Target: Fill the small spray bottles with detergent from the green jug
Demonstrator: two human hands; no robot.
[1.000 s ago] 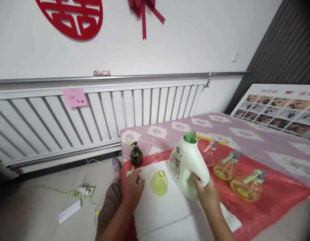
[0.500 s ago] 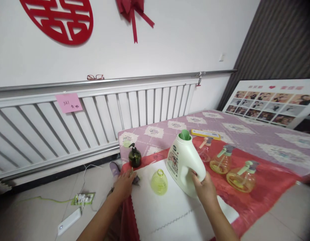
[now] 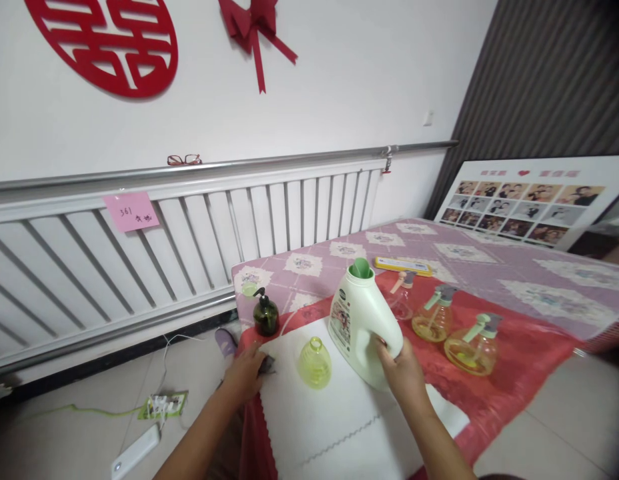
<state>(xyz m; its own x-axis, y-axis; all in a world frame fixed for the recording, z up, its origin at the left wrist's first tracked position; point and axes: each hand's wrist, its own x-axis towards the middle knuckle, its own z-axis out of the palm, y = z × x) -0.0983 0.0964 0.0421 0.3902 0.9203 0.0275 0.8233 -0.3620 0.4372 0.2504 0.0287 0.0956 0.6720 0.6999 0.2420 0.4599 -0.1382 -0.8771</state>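
Observation:
My right hand (image 3: 402,370) is closed round the handle of a large pale-green detergent jug (image 3: 362,327). The jug stands nearly upright, its base low over the white cloth, with a green spout showing in its open neck. Left of it is a topless yellow-green bottle (image 3: 315,367), upright on the cloth. My left hand (image 3: 245,370) is at the cloth's left edge, its fingers curled over what looks like a dark grey spray head (image 3: 267,365), mostly hidden. Just beyond that hand stands a dark green pump bottle (image 3: 266,315).
Several spray bottles, including an amber one (image 3: 472,350), stand on the red cloth (image 3: 514,393) at right. Behind them lies a yellow flat case (image 3: 403,266). A small light-green cap (image 3: 249,289) is at the back left corner. A radiator (image 3: 199,240) lines the wall. Cables and a power strip (image 3: 163,405) lie on the floor.
The view has shifted slightly. My left hand has settled over the dark grey piece, whose light-green part showed by my fingers before. The jug stays in my right hand at about the same place.

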